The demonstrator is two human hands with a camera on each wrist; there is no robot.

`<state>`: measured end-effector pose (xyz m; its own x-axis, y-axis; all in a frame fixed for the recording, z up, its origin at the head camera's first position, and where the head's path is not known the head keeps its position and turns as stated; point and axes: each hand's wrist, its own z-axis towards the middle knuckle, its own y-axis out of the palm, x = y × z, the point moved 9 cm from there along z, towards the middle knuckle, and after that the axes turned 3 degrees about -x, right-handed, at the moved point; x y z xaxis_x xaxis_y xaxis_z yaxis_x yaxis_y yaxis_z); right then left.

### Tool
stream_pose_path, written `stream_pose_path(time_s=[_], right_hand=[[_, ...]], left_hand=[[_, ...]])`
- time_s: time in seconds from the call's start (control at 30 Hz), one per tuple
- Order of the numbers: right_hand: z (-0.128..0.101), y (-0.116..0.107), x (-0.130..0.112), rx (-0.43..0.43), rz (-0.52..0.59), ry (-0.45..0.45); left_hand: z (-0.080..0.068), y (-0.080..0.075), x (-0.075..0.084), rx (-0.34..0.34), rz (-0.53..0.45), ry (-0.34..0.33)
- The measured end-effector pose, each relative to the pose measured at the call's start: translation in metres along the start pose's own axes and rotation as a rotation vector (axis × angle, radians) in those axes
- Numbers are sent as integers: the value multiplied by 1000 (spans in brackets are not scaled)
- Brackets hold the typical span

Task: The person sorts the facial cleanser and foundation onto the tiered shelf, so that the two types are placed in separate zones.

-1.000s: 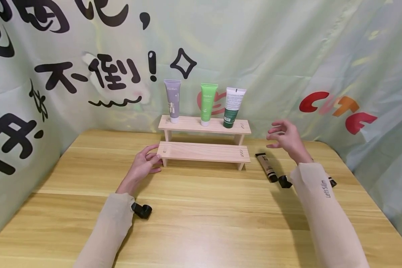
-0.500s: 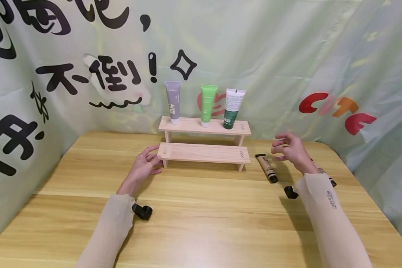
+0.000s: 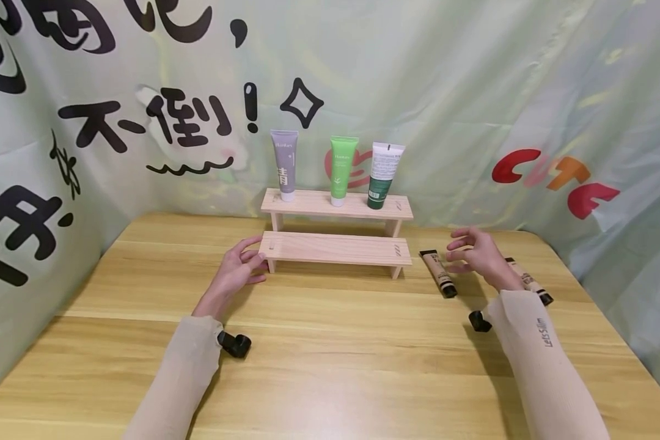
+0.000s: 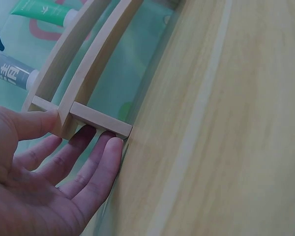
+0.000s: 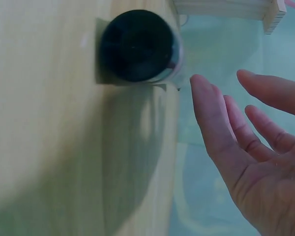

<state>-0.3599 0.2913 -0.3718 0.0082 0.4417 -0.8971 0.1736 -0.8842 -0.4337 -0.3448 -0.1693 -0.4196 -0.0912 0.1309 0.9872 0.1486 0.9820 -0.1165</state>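
Observation:
My left hand (image 3: 241,270) rests with straight fingers (image 4: 104,164) against the left end of the lower wooden step shelf (image 3: 334,249); the thumb lies on its top edge. My right hand (image 3: 473,253) hovers open and holds nothing, above and between two tan tubes with black caps: one tube (image 3: 439,274) lies to its left, the other tube (image 3: 530,281) is partly hidden behind the wrist. In the right wrist view a black cap (image 5: 137,45) faces the camera, close to the spread fingers (image 5: 214,123). The upper shelf (image 3: 337,205) bears a grey tube (image 3: 285,165), a green tube (image 3: 341,170) and a white-and-dark-green tube (image 3: 382,176), all standing upright.
The wooden table (image 3: 330,342) is backed by a pale green printed curtain (image 3: 473,91) on three sides. Small black wrist cameras (image 3: 234,344) sit at both wrists near the tabletop.
My right hand has come down and a little to the right, from beside the upper shelf to just over the tan tubes. The left hand stays on the lower shelf's end.

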Motion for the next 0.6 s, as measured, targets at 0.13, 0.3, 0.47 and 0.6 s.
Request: stream_pose_path(time_s=[0.13, 0.3, 0.47, 0.6], right_hand=[[-1, 2, 5, -22, -1, 12], [-2, 3, 10, -44, -26, 23], [-3, 5, 15, -63, -61, 14], [-3, 8, 17, -83, -91, 22]], left_hand=[[0, 0, -1, -1, 2, -10], [1, -1, -1, -2, 2, -13], [1, -1, -1, -3, 7, -6], [0, -1, -1, 2, 8, -2]])
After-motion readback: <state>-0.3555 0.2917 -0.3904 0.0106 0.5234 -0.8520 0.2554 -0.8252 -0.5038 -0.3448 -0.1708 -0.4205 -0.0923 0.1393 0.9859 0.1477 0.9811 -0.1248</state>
